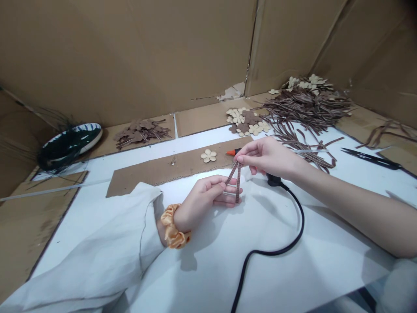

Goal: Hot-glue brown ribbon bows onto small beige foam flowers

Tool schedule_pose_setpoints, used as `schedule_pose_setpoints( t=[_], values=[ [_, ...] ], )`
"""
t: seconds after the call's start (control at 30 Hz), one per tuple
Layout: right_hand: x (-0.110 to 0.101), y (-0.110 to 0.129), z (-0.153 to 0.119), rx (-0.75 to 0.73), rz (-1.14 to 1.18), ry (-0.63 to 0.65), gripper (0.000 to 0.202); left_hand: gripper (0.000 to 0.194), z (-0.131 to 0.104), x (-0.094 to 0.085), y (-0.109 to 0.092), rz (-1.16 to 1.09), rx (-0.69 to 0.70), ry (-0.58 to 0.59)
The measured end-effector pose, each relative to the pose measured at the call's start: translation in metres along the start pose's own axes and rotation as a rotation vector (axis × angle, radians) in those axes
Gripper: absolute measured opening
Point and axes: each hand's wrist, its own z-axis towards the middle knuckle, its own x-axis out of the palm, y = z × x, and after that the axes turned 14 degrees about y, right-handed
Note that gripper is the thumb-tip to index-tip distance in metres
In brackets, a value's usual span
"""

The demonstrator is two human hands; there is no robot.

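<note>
Cord [273, 253] snakes across the white table [202, 282] before us. Above it, our left hand [208, 191] grips one leg of a V-shaped brown strip [238, 187]; our right hand [264, 154] pinches its bend. Beyond, a cream flower [208, 155] lies on cardboard [153, 170], then heaped strips [308, 106].

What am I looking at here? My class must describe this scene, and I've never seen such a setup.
This single picture comes from a camera worn on a person's head, looking forward and down. There is no machine: each grip is a bare hand. The right hand pinches the top of a brown strip shaped like an upside-down V; the left hand holds one lower end. On the white surface lie a cardboard piece bearing a cream flower and a black cord. An orange-tipped tool shows beside the right fingertips. Farther back sit a heap of strips and, leftward, a dish.
</note>
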Motion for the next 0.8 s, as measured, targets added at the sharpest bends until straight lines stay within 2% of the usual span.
schedule_pose_setpoints(
  t=[0.23, 0.37, 0.63, 0.8],
  values=[
    [-0.001, -0.007, 0.002, -0.069, -0.133, 0.003, 0.015, 0.023, 0.001, 0.002, -0.001, 0.02, -0.008, -0.024],
    [-0.001, -0.01, 0.002, -0.1, -0.3, -0.025, 0.021, 0.023, 0.001, 0.003, -0.001, 0.025, -0.011, -0.03],
    [0.004, -0.009, -0.004, -0.142, -0.584, -0.136, 0.024, 0.024, 0.001, 0.003, 0.0, 0.009, -0.002, -0.036],
    [0.009, -0.011, -0.006, -0.154, -0.775, -0.262, 0.022, 0.023, 0.0, 0.002, 0.0, 0.027, -0.009, -0.039]
  ],
)
